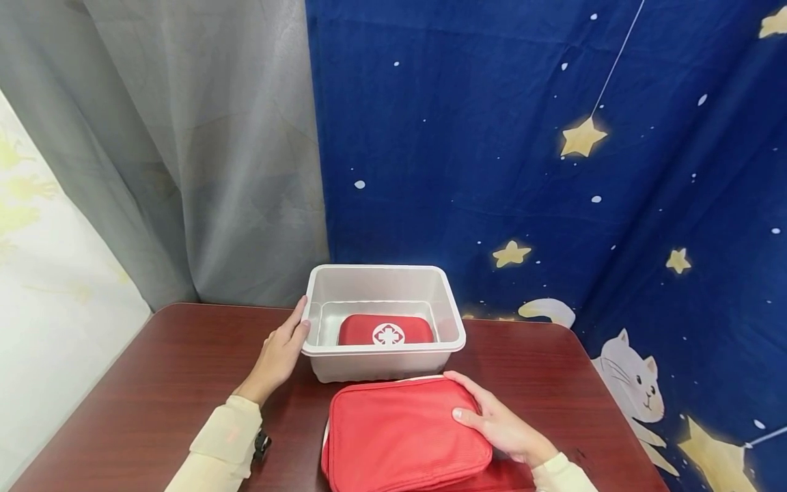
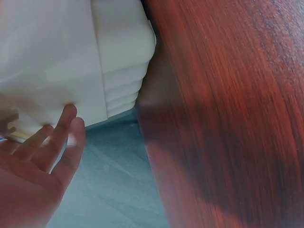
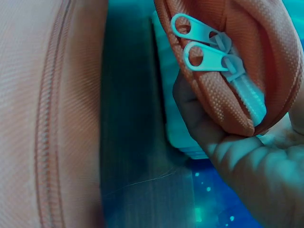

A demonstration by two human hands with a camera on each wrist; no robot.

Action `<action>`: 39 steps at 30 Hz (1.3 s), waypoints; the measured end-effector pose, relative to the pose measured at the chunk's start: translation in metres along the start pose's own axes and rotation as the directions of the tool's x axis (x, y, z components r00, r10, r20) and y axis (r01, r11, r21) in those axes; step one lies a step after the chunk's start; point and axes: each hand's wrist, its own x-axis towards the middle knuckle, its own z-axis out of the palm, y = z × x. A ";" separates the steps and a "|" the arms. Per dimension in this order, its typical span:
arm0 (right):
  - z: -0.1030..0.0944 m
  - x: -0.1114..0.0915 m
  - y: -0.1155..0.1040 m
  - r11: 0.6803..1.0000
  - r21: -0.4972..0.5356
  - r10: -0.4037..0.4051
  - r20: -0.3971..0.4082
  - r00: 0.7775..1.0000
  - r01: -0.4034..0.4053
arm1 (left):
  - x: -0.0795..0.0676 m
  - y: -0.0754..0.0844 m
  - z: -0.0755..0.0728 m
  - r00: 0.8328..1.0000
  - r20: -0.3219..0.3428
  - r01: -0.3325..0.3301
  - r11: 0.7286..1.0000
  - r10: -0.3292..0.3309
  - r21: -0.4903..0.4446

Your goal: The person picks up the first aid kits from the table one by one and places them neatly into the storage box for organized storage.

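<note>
A white plastic bin [image 1: 381,362] stands near the table's back edge, with a red first-aid case [image 1: 356,329] bearing a white cross inside it. My left hand [image 1: 278,355] touches the bin's left side with fairly straight fingers; in the left wrist view the fingertips lie against its outer wall [image 2: 47,57]. In front of the bin, my right hand [image 1: 501,424] grips the right edge of a red zippered pouch [image 1: 399,434], thumb on top. Two zipper pulls [image 3: 205,56] show on the pouch's end in the right wrist view.
Another red zippered fabric piece [image 3: 71,118] lies below the pouch, partly hidden by it. The dark red wooden table [image 1: 154,396] has rounded back corners. Behind it hang a grey curtain [image 1: 246,171] and a blue star-patterned curtain [image 1: 461,137].
</note>
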 end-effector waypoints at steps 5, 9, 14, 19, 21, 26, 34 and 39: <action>0.000 -0.003 -0.010 0.993 0.122 -0.004 0.042 0.999 -0.001 | 0.000 0.000 0.000 1.000 -0.002 -0.002 1.000 0.002 -0.002; -0.001 -0.006 -0.017 0.990 0.139 -0.010 0.052 0.999 0.003 | -0.001 0.001 -0.001 1.000 -0.002 0.001 1.000 -0.001 -0.004; -0.001 -0.009 -0.025 0.992 0.128 -0.012 0.060 0.998 0.004 | -0.001 0.001 0.000 1.000 0.001 -0.001 1.000 0.001 0.000; 0.000 -0.012 -0.033 0.993 0.114 -0.030 0.070 0.997 0.022 | -0.001 0.000 0.000 1.000 0.005 0.003 1.000 -0.003 -0.003; 0.000 -0.013 -0.036 0.994 0.106 -0.035 0.072 0.997 0.028 | -0.002 0.000 0.000 1.000 0.006 0.008 1.000 -0.008 -0.004; -0.002 -0.016 -0.042 0.996 0.068 -0.064 0.070 0.996 0.059 | -0.002 0.000 0.000 1.000 0.005 0.006 1.000 -0.006 -0.006; -0.008 -0.018 -0.051 0.993 -0.053 -0.105 0.044 0.993 0.108 | -0.003 0.001 -0.001 1.000 -0.005 -0.001 1.000 0.001 -0.004; -0.011 -0.018 -0.058 0.987 -0.077 -0.134 0.044 0.990 0.138 | -0.002 0.001 0.000 1.000 -0.003 -0.009 1.000 0.009 -0.007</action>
